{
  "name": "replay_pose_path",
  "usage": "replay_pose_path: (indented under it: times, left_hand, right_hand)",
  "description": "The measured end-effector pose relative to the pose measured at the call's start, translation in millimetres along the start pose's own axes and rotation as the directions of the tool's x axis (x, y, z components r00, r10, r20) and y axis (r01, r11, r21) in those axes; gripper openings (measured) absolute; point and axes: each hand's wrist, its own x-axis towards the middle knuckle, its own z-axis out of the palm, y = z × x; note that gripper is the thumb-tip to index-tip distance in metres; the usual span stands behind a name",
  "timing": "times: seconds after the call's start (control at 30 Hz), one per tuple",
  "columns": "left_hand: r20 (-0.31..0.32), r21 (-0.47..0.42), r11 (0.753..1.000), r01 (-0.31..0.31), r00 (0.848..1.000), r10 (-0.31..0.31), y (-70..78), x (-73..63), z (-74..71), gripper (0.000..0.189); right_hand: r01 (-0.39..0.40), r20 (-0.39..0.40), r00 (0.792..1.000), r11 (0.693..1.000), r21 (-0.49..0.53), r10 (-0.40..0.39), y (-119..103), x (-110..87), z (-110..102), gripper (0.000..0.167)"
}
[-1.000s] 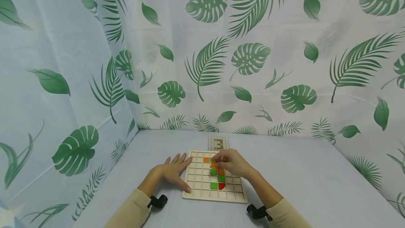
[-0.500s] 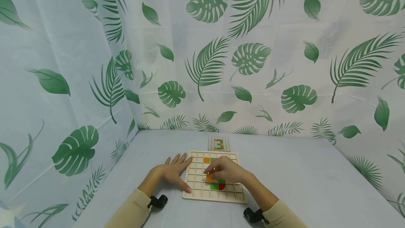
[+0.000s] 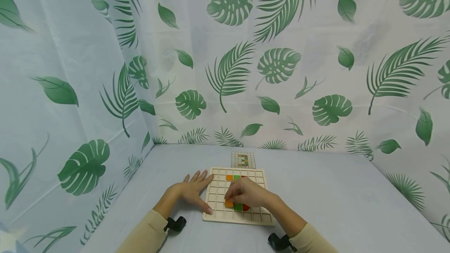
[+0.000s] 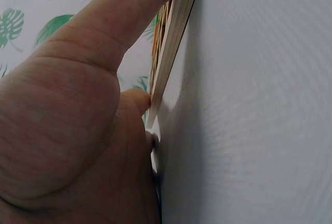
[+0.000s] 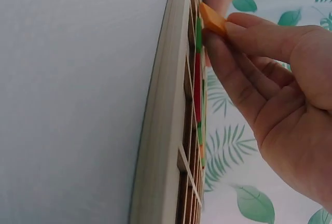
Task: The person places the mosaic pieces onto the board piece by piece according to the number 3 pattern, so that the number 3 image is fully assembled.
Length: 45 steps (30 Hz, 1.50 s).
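A wooden grid board (image 3: 221, 216) lies on the table, with coloured tiles set in several of its cells. Between thumb and fingers my right hand (image 3: 247, 192) pinches an orange tile (image 5: 213, 21), tilted at the cell left of a green tile (image 3: 238, 207). Part of a red rounded tile (image 3: 246, 208) shows beside that green one. Along the top row sit an orange tile (image 3: 229, 177) and a green tile (image 3: 237, 177); my right hand hides the middle tiles. My left hand (image 3: 192, 191) is spread at the board's left edge, its thumb touching the near left corner.
Behind the board lies a small pattern card (image 3: 243, 160) printed with a coloured grid. The pale table (image 3: 316, 198) extends to both sides. Leaf-print curtains (image 3: 218, 69) hang at the back and left.
My right hand has carried the orange tile down and left across the board, from the upper middle to the lower row. My left hand has stayed in place.
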Motion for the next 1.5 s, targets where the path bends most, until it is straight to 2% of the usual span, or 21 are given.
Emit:
replay_pose_path:
  times: [0.33, 0.67, 0.97, 1.4, 1.5]
  left_hand:
    - [0.006, -0.002, 1.0, 0.0, 1.0, 0.0, -0.7, 1.5, -0.1, 0.133]
    - [0.007, 0.002, 1.0, 0.0, 1.0, 0.0, -1.9, 1.7, -0.3, 0.133]
    - [0.0, -0.02, 1.0, -0.001, 1.0, 0.001, -1.8, -1.4, -1.1, 0.133]
    - [0.001, -0.008, 1.0, 0.002, 1.0, -0.002, -1.0, -0.9, -1.9, 0.133]
    - [0.003, -0.012, 1.0, 0.0, 1.0, 0.0, -1.1, -1.1, -1.6, 0.133]
  right_hand:
    - [-0.018, 0.019, 1.0, 1.0, -0.006, 0.018, -2.0, 0.8, 2.1, 0.014]
    - [-0.05, 0.05, 0.997, 0.998, -0.026, 0.051, -1.0, 0.3, 2.4, 0.02]
    - [-0.07, 0.066, 0.995, 0.996, -0.061, 0.074, -0.7, 0.3, 4.1, 0.015]
    - [-0.04, 0.066, 0.997, 0.997, -0.068, 0.045, -1.3, -0.4, 1.8, 0.01]
    - [-0.045, 0.043, 0.998, 0.996, -0.08, 0.048, -0.9, -1.8, -1.2, 0.011]
